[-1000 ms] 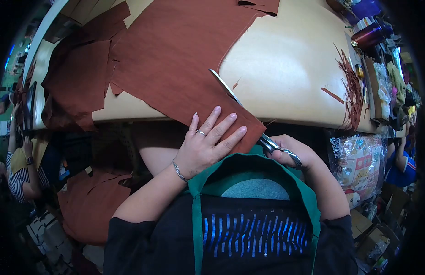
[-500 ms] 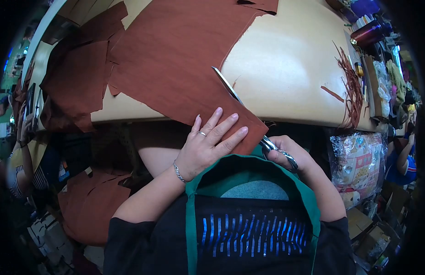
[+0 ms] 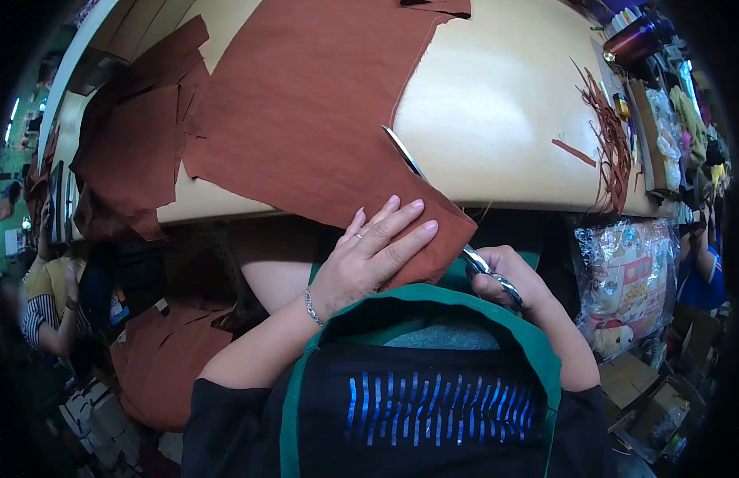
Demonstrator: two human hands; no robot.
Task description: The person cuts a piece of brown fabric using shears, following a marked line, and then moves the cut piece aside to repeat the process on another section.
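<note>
A large rust-brown cloth (image 3: 306, 103) lies on the table, and its near corner hangs past the front edge. My left hand (image 3: 377, 251) rests flat on that corner, fingers stretched out and slightly apart; its thumb is not visible. To the right, my right hand (image 3: 513, 275) is closed around the handles of metal scissors (image 3: 495, 279). One blade shows on top along the cloth's right edge, its tip pointing away from me. The cloth and my left hand cover the middle of the scissors, so the other blade is hidden.
Thin brown cloth strips (image 3: 612, 151) lie at the table's right. More brown cloth (image 3: 130, 139) is heaped at the left, and another pile (image 3: 170, 358) sits below. A plastic-wrapped printed bundle (image 3: 624, 287) stands below the right edge. Another person (image 3: 55, 295) is at far left.
Both hands and the scissors have shifted slightly right and toward me. The cloth's near corner has moved with them. The camera view has shifted a little.
</note>
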